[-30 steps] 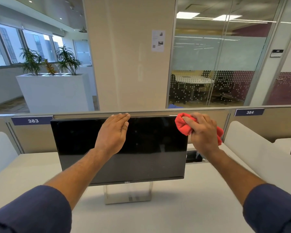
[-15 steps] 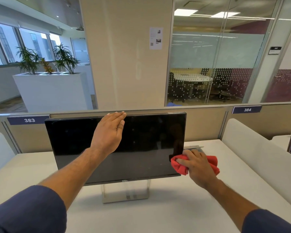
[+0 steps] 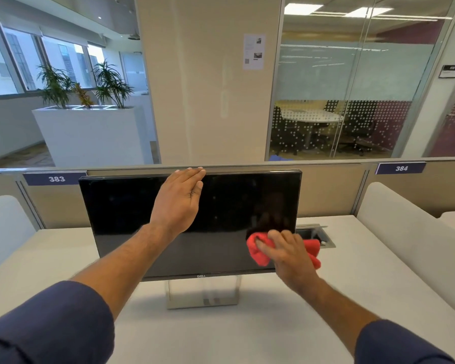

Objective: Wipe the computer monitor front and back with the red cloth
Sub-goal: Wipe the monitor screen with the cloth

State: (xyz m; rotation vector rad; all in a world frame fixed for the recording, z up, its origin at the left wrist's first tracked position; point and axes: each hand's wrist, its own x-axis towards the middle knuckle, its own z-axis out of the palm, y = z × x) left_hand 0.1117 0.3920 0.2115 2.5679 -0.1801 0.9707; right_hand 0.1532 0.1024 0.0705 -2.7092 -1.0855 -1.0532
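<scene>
A black monitor (image 3: 132, 206) on a silver stand (image 3: 202, 294) faces me in the middle of the white desk (image 3: 221, 334). My left hand (image 3: 177, 200) lies flat against the screen, fingers straight, its fingertips reaching the top edge. My right hand (image 3: 286, 252) holds the bunched red cloth (image 3: 258, 249) and presses it on the lower right part of the screen. The back of the monitor is hidden.
A beige partition (image 3: 334, 190) with labels 383 and 384 runs behind the monitor. An open cable hatch (image 3: 317, 236) sits in the desk right of the screen. White dividers (image 3: 410, 240) flank the desk on both sides.
My right hand with the cloth went from the screen's top right corner down its right side, then slid left onto the lower right of the screen. My left hand stayed put.
</scene>
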